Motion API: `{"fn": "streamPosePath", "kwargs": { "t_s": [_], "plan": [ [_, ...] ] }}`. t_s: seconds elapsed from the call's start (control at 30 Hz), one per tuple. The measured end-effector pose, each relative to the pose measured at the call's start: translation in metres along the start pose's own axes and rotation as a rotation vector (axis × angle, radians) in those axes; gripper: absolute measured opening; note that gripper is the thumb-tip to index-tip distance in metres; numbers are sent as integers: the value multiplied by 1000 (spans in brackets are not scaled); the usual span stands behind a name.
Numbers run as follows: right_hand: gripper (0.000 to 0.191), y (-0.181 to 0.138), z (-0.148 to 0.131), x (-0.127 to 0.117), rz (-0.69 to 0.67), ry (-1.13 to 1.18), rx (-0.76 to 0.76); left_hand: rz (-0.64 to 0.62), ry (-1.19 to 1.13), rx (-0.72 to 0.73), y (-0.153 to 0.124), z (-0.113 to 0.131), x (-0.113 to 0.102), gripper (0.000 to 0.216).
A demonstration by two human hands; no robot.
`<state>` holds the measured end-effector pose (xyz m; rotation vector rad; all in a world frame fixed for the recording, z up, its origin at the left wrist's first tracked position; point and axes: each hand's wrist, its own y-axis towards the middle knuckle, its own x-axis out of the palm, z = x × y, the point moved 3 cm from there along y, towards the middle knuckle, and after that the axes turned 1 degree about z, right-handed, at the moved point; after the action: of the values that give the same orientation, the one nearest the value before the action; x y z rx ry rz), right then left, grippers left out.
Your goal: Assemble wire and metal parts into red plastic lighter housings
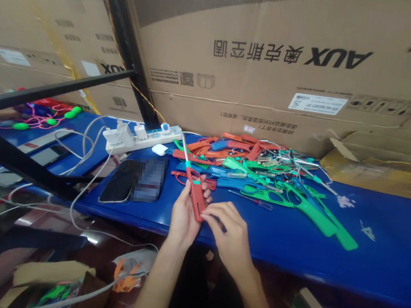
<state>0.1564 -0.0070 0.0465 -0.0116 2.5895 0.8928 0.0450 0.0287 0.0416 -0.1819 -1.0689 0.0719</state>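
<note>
My left hand [183, 216] is closed around the handle of a red long-nosed lighter [196, 190], whose metal tube points up and away from me. My right hand [228, 231] pinches the lower end of the same red handle with thumb and fingertips. Both hands hover over the near edge of a blue table [383, 253]. Just beyond them lies a pile of red, orange, green and blue lighter shells and parts [262, 173].
A black phone [120, 181] and a second dark device lie left of my hands. Behind them sit a white power strip [138, 136] with plugs, cables and a small white earbud case [159, 150]. Large cardboard boxes [276, 58] wall the back; a black metal frame [49, 88] crosses the left.
</note>
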Motion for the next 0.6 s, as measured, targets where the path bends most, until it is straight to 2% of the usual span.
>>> {"fn": "streamPosePath", "kwargs": {
  "t_s": [0.6],
  "plan": [
    [15, -8, 0, 5, -32, -91, -23, 54, -39, 71, -1, 3, -1, 24]
  ]
}}
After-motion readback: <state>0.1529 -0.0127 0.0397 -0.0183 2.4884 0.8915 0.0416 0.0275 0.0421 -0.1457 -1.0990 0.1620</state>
